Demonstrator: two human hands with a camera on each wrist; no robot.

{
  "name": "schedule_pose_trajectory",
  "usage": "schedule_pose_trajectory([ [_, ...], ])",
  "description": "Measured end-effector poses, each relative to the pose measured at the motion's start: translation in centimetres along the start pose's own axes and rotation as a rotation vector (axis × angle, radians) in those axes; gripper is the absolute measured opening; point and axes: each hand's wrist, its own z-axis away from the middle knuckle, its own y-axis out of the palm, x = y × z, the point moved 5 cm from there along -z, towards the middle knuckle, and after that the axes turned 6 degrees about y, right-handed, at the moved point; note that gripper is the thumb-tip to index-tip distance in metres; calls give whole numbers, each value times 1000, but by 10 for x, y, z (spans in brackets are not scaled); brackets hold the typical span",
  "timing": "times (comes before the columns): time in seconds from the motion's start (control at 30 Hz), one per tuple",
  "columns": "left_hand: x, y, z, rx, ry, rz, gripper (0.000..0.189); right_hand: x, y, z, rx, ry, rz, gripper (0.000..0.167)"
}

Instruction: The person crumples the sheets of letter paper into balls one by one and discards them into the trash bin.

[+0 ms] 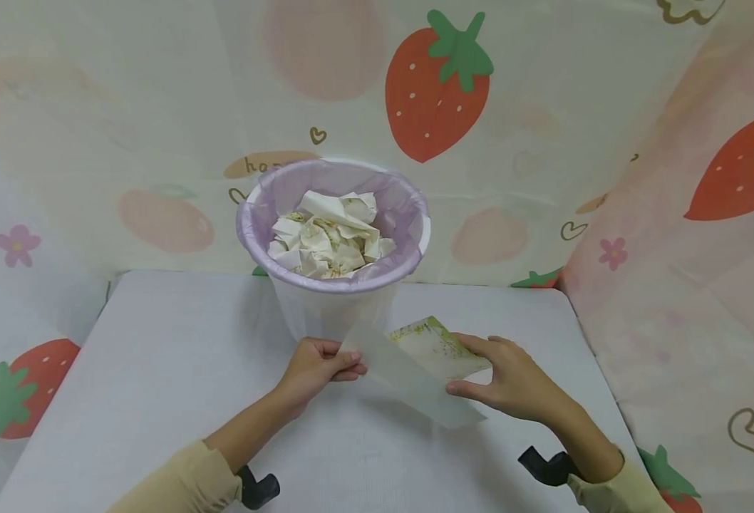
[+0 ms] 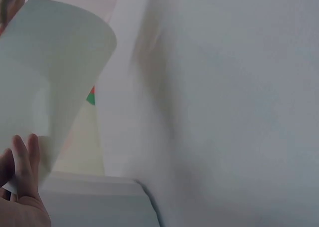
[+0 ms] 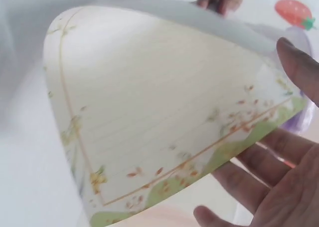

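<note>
A sheet of letter paper (image 1: 409,374) is curved over between my two hands above the table, in front of the bin. Its back is plain pale; its printed face (image 3: 159,97) has faint lines, a thin orange frame, small flowers and a green edge. With thumb and fingertips my left hand (image 1: 319,370) pinches the sheet's left end. My right hand (image 1: 514,377) holds the curled right part, thumb and fingers spread along its edges. In the right wrist view, several fingers (image 3: 264,172) lie partly behind the printed edge.
Just behind the hands stands a white bin (image 1: 332,306) with a purple liner (image 1: 409,203) folded over its rim. Crumpled printed paper (image 1: 328,239) fills much of it. Strawberry-patterned cloth (image 1: 544,107) hangs behind and beside the white table (image 1: 178,342).
</note>
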Motion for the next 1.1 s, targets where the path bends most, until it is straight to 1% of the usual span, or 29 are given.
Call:
schedule_pose_trajectory([
  [0.1, 1, 2, 0, -10, 4, -1, 29, 8, 0, 0, -53, 24, 55, 77],
  [0.33, 1, 2, 1, -12, 9, 2, 29, 16, 3, -4, -184, 0, 105, 64],
  [0.5, -2, -1, 3, -35, 17, -7, 28, 17, 9, -6, -206, -46, 88, 57],
  [0.6, -2, -2, 4, -49, 8, -5, 28, 16, 13, -8, -207, -73, 62, 50],
  [0.73, -2, 2, 4, -38, -4, -11, 28, 15, 17, -9, -198, -92, 46, 42],
  [0.83, -4, 4, 3, -30, 10, -20, 28, 15, 20, -9, -198, -117, 59, 36],
  [0.93, -6, 5, 3, -22, 22, -22, 28, 15, 20, -9, -224, -169, 61, 28],
  [1.03, -7, 4, 2, -10, 30, -33, 29, 15, 20, -10, -242, -215, 41, 24],
  [1.1, -8, 2, 1, -12, 36, -52, 30, 13, 19, -11, -236, -217, 12, 24],
])
